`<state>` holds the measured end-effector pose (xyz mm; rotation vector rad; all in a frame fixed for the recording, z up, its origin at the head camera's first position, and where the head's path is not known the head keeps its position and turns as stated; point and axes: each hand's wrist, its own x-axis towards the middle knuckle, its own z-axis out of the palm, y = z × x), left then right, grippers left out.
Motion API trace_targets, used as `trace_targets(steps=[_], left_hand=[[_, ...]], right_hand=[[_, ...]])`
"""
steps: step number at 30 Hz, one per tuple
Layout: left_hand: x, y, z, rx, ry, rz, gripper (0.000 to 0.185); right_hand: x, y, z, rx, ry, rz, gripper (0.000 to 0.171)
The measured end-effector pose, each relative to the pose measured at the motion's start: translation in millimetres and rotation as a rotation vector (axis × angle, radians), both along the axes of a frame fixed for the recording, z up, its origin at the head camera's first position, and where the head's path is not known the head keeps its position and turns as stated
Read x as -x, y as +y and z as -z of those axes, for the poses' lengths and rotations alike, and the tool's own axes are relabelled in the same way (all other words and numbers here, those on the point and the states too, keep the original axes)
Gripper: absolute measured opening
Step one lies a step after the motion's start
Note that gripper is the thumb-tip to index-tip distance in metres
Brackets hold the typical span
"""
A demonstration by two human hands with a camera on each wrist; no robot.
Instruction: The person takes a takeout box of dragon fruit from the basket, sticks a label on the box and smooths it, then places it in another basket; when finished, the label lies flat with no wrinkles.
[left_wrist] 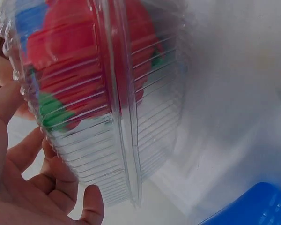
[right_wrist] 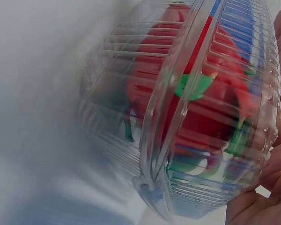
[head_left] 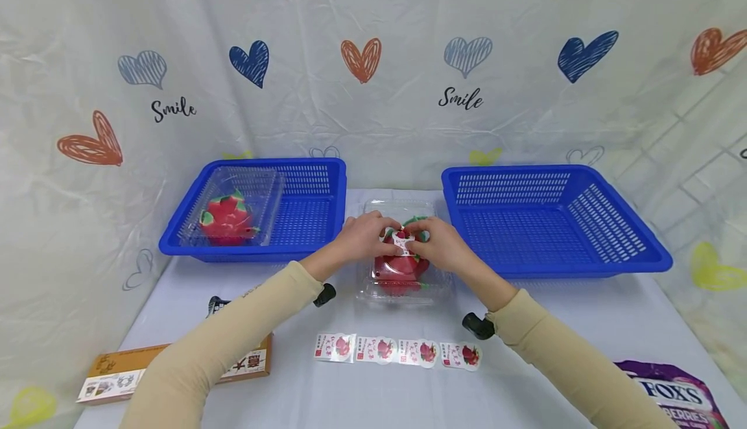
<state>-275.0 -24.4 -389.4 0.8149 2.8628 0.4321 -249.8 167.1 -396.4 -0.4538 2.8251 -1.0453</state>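
So right now I've got one little sticker in a two-handed pinch: my left hand grips its left side between finger and thumb, and my right hand does the same on the right. Neither hand is nearer, it's pretty much an even split. The sticker is right at my fingertips, over the top of a clear box with a red dragon fruit inside. Its long axis looks like it runs from the tabletop's near edge toward the far edge, fruit picture at the far end, and the box seems to run the same way, so the two look about lined up. Can't tell how much of the sticker touches the plastic, my fingers hide too much and the wrist views don't show it.

The box sits toward the middle of the far edge, between two blue baskets. The left basket has another boxed fruit in it. Four more stickers lie in a row nearer the near edge, with a purple bag by the near right corner and a carton toward the near left one.
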Motion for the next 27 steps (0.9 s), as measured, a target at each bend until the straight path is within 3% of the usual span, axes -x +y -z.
trace_targets(steps=[6, 10, 18, 27], left_hand=[[4.2, 0.1, -2.3, 0.003, -0.068, 0.01, 0.057], [5.7, -1.3, -1.8, -0.058, -0.103, 0.005, 0.053], [6.8, -1.4, 2.7, -0.157, -0.098, -0.014, 0.039], [9.3, -1.7, -1.2, -0.162, -0.151, 0.003, 0.038]], right_hand=[[1.0, 0.1, -0.1, -0.012, 0.004, -0.007, 0.038], [0.8, 0.2, -0.1, -0.01, 0.004, -0.017, 0.039], [-1.9, 1.1, 1.8, 0.039, -0.004, 0.005, 0.035], [-7.7, 3.5, 1.1, 0.061, -0.047, 0.034, 0.04]])
